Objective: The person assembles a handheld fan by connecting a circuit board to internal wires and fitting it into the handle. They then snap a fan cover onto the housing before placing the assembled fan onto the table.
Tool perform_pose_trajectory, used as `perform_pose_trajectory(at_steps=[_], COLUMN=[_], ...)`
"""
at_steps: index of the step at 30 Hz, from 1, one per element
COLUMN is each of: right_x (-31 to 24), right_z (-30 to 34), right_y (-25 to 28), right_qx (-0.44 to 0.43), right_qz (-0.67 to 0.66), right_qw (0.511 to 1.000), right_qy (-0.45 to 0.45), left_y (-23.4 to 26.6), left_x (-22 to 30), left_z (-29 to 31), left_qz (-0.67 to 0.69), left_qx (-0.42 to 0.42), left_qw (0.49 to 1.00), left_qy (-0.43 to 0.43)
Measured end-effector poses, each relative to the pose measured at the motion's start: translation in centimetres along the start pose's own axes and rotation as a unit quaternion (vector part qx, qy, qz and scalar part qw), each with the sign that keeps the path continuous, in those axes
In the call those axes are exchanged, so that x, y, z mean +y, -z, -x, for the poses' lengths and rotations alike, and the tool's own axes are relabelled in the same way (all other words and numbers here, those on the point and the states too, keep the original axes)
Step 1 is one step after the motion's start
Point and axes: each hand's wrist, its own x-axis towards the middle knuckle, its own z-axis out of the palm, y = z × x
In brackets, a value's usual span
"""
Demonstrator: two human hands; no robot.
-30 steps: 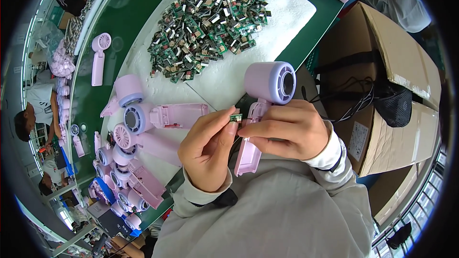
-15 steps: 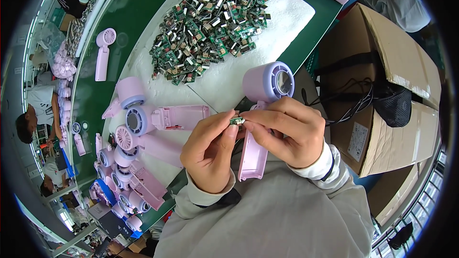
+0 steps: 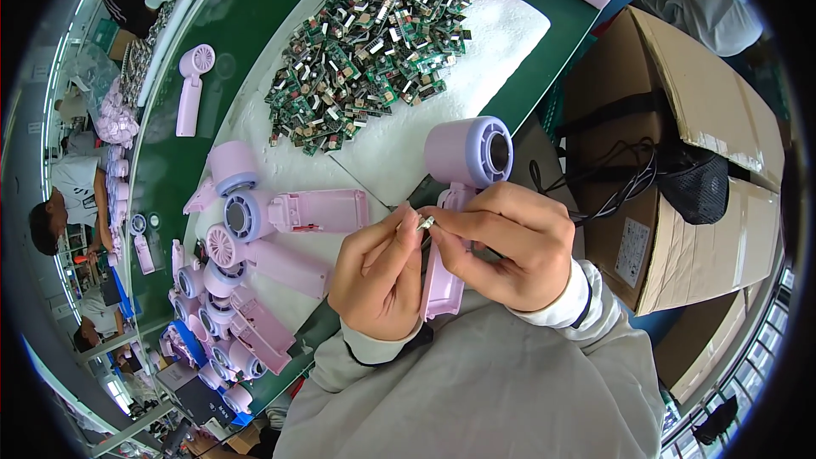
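Note:
A small circuit board [image 3: 426, 223] sits between the fingertips of both hands, turned so that mostly an edge shows. My left hand [image 3: 374, 276] pinches it from the left, and my right hand [image 3: 518, 242] grips it from the right with thumb and forefinger. Behind and below the hands is a pink handheld fan [image 3: 459, 153] with a lilac ring, its open handle shell [image 3: 443, 289] running down toward my lap. The hands cover the middle of that handle. A big heap of green circuit boards [image 3: 365, 51] lies beyond, on a white foam sheet [image 3: 501, 34].
Several pink fans and shells [image 3: 246, 221] crowd the left of the green table [image 3: 242, 59]. One fan [image 3: 195, 89] lies alone farther left. At the right stand open cardboard boxes [image 3: 646, 272] with a black mesh bag [image 3: 693, 187] and cables. Other people are beyond the table.
The circuit board has been tilted from showing its green face to nearly edge-on, and sits slightly lower. The fan has turned a little. Both hands keep their grip.

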Motion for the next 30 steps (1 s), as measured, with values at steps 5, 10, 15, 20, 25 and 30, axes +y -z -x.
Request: perform_pose_trajectory(at_steps=[5,10,15,20,25,30], right_x=[0.1,0.2,0.2,0.0,0.4,1.9], right_z=[0.3,0.6,1.2,2.1,2.3,1.3], right_y=[-0.7,-1.0,-0.3,0.4,1.0,0.8], right_qx=[0.011,0.029,0.028,0.033,0.103,0.089], right_qz=[-0.005,-0.012,-0.062,-0.102,-0.098,-0.109], right_qw=[1.0,0.999,0.996,0.991,0.988,0.978], right_qy=[0.009,-0.024,-0.065,-0.083,0.057,-0.152], left_y=[-0.4,0.1,1.6,2.2,7.8,13.4], left_x=[-0.4,0.0,1.2,4.3,3.9,3.6], left_z=[0.5,-0.5,-1.1,-2.3,-4.1,-10.9], left_qz=[-0.041,-0.043,0.03,0.338,0.489,0.392], left_qx=[0.016,-0.021,-0.109,-0.187,-0.251,-0.001], left_qw=[0.998,0.997,0.994,0.878,0.7,0.819], left_qy=[-0.047,-0.052,0.001,0.283,0.456,0.418])
